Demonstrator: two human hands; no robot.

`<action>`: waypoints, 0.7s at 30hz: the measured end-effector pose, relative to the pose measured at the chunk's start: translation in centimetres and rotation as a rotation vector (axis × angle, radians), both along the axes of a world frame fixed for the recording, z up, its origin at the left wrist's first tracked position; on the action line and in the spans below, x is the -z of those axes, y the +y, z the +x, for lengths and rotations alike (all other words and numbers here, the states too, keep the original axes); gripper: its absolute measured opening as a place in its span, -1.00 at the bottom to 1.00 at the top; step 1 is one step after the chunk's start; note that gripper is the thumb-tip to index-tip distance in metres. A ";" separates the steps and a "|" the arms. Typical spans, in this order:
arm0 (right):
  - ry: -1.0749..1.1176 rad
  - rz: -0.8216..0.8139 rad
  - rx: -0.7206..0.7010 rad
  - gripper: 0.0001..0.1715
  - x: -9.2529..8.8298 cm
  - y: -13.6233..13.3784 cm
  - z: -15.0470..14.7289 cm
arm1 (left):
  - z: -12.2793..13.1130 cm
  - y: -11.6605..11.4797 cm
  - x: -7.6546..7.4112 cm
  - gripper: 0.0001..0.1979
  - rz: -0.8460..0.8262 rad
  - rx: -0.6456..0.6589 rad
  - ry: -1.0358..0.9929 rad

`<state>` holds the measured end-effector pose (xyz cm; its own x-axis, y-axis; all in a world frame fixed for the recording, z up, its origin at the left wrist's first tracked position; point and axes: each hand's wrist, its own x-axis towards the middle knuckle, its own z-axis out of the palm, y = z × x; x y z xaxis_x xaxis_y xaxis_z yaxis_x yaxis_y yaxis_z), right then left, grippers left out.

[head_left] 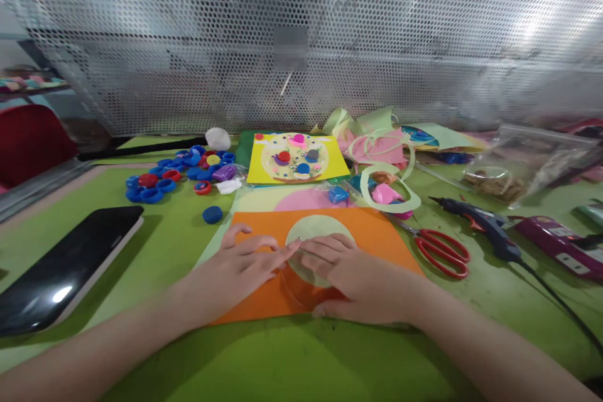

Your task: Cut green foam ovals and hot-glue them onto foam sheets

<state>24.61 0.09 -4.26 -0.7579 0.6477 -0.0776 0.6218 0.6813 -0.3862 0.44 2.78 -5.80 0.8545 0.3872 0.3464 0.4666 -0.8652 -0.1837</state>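
Note:
My left hand (240, 267) and my right hand (351, 276) lie flat on an orange sheet (377, 235), fingers stretched out and meeting at the middle. Their fingertips press on a pale green paper circle (315, 229) that rests on the sheet. Neither hand holds anything. Behind the orange sheet lies a yellow card (296, 159) with a round picture decorated with coloured pieces.
On the green table (301, 364): a dark phone (66, 264) at left, several blue and red bottle caps (179, 173), red scissors (443, 251), a glue gun (485, 226) with its cord, paper scraps (381, 144), a plastic bag (522, 166). A perforated metal screen (377, 31) stands behind.

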 end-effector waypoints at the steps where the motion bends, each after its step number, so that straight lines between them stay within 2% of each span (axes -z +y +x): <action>1: 0.001 -0.004 0.001 -0.19 0.0 0.0 0.0 | -0.1 0.0 0.1 -0.55 0.001 0.004 0.022; 3: 0.011 -0.013 0.003 -0.19 -0.3 0.0 0.1 | -0.3 0.1 0.3 -0.54 0.016 0.036 0.039; 6: 0.046 0.005 0.008 -0.29 -0.9 0.2 0.8 | -0.5 0.1 0.5 -0.50 0.026 0.084 0.005; 8: 0.055 0.035 0.074 -0.34 -1.4 0.4 1.4 | -0.4 0.0 0.4 -0.50 0.039 0.101 -0.023; 12: 0.027 0.028 0.239 -0.31 -1.9 0.8 2.5 | 0.0 -0.4 -0.1 -0.48 0.134 0.153 -0.025; 16: -0.036 -0.036 0.221 -0.31 -1.7 0.9 2.3 | 0.2 -0.4 -0.2 -0.52 0.166 0.178 -0.047; 21: -0.045 -0.020 0.199 -0.28 -1.4 0.9 2.0 | 0.1 -0.1 0.4 -0.53 0.135 0.164 -0.054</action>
<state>26.61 0.96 -2.85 -0.6109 0.7821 -0.1228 0.7600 0.5359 -0.3678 0.53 2.67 -6.18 0.8810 0.1916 0.4326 0.3338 -0.8996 -0.2815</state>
